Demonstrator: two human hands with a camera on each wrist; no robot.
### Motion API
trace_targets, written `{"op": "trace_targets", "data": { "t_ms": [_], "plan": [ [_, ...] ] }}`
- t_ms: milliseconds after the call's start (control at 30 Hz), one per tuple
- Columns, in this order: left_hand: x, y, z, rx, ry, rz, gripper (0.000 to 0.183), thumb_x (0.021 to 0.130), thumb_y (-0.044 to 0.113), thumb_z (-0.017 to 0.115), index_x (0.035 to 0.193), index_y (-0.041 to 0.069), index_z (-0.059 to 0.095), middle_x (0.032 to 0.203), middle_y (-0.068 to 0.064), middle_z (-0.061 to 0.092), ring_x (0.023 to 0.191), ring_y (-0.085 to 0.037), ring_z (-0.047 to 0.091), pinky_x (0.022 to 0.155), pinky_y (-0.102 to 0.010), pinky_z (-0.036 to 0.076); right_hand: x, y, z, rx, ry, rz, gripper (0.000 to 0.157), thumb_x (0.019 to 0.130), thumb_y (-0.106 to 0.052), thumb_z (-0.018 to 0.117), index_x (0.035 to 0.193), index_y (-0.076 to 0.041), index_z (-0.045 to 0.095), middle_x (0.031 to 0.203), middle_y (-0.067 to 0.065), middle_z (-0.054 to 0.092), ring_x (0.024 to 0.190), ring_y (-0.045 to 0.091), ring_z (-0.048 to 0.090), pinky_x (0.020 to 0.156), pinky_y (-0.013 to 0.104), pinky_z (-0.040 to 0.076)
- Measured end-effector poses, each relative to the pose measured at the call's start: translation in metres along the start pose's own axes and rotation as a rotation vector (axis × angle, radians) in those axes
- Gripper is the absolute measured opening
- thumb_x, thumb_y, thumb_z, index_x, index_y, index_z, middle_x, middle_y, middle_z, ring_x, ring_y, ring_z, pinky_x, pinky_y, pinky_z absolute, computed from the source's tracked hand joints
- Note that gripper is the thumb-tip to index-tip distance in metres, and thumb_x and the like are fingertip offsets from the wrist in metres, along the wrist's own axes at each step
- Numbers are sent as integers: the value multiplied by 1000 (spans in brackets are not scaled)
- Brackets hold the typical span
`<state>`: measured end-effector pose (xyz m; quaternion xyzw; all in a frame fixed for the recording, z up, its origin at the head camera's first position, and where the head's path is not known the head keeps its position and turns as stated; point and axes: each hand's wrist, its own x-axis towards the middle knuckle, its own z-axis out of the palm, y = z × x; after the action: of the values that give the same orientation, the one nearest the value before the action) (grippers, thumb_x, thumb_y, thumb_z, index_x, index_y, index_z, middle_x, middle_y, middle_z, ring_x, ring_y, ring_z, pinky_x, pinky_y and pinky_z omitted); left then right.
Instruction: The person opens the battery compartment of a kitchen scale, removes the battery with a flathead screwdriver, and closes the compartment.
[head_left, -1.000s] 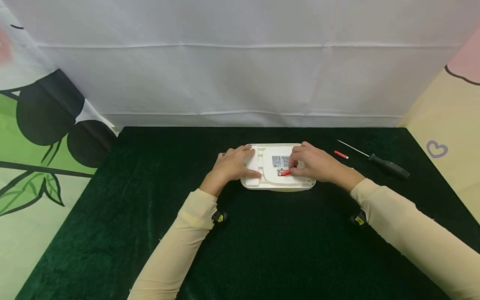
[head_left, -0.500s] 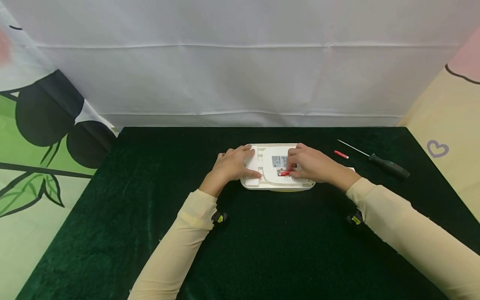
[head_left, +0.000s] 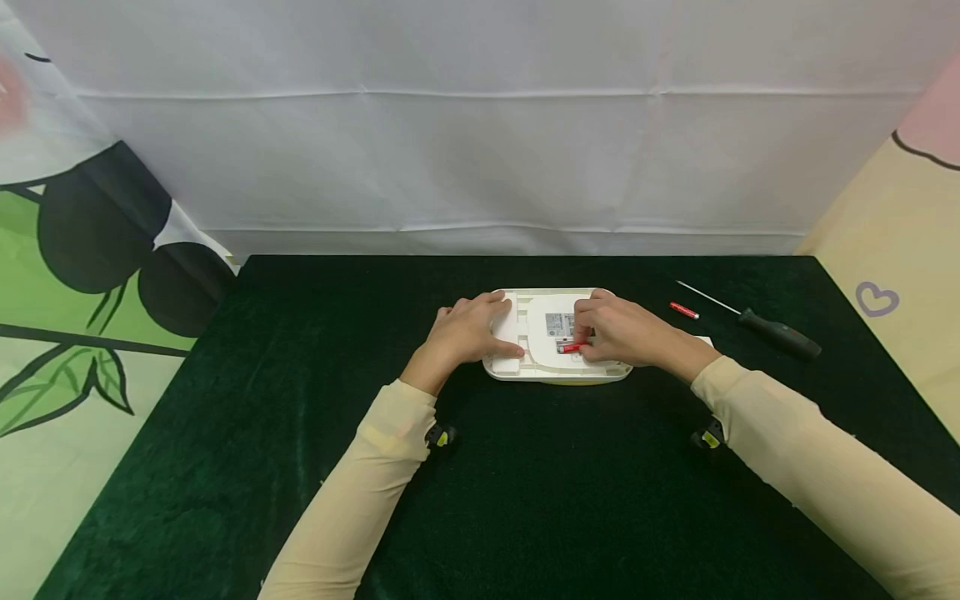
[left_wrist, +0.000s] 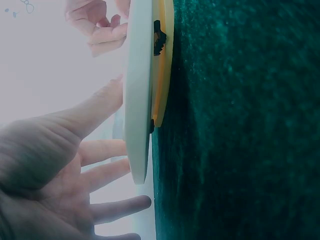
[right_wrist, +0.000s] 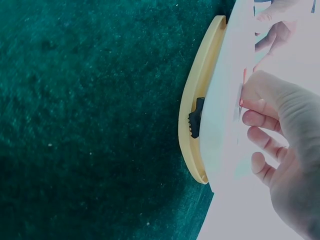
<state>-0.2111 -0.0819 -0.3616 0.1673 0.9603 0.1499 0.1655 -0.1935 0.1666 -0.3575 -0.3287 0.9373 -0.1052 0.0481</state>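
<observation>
A white rounded plastic device [head_left: 534, 350] lies on the dark green cloth, its underside with a printed label [head_left: 558, 324] facing up. My left hand [head_left: 463, 335] rests on its left end; in the left wrist view the fingers are nearly straight, and the thumb touches the device's face. My right hand [head_left: 618, 332] pinches a red battery [head_left: 569, 348] between thumb and index finger, at a small compartment in the device. The fingers cover the battery's right end. How far it sits in the compartment I cannot tell.
A second red battery [head_left: 684, 310] lies to the right of the device. Beyond it is a screwdriver [head_left: 780, 333] with a dark handle. Under the device shows a yellow part [right_wrist: 187, 100] with a black toothed piece [right_wrist: 196, 118]. A white cloth wall [head_left: 480, 167] stands behind the table.
My right hand has shifted slightly left and lower over the device, still pinching the red battery. My left hand has stayed on the device's left end.
</observation>
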Motion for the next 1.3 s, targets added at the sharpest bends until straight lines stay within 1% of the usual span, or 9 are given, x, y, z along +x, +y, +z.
{"op": "trace_targets", "data": {
  "t_ms": [267,500,700,867,1033,1300],
  "plan": [
    [0,1,-1,0,-9,-5,86,81,58,72,152,23,37,163,3,23,142,-31,31,111,-52,26,-1,2,3,15,20,2,7,79,-19,75,82,-20,70,94,-4,61,93,16,47,74,30,43],
    [-1,-1,-1,-9,-2,6,85,81,57,72,152,23,37,163,3,23,141,-32,32,110,-52,27,0,1,4,16,60,-4,6,79,-20,74,81,-19,68,93,-4,61,92,16,48,74,29,43],
    [-1,-1,0,-13,9,15,85,81,56,73,151,23,38,163,3,24,141,-32,33,109,-52,27,-2,1,0,25,63,30,7,79,-21,75,82,-18,69,93,-3,60,91,17,47,73,30,41],
    [-1,0,0,0,13,13,86,81,57,73,152,23,38,163,3,24,140,-31,33,108,-52,28,-5,9,-2,6,83,59,8,79,-21,76,81,-16,69,92,-2,60,88,17,46,69,30,39],
    [-1,1,0,6,16,9,86,81,57,73,152,23,37,163,3,24,140,-31,33,107,-52,29,-11,23,-8,-22,103,134,8,81,-19,74,83,-14,68,91,0,60,86,19,46,67,31,38],
    [-2,0,0,8,17,8,86,81,57,72,152,23,37,163,3,24,140,-32,34,107,-52,29,-32,58,-17,-77,135,309,8,81,-19,71,83,-11,69,90,4,60,85,23,46,67,36,40]
  ]
}}
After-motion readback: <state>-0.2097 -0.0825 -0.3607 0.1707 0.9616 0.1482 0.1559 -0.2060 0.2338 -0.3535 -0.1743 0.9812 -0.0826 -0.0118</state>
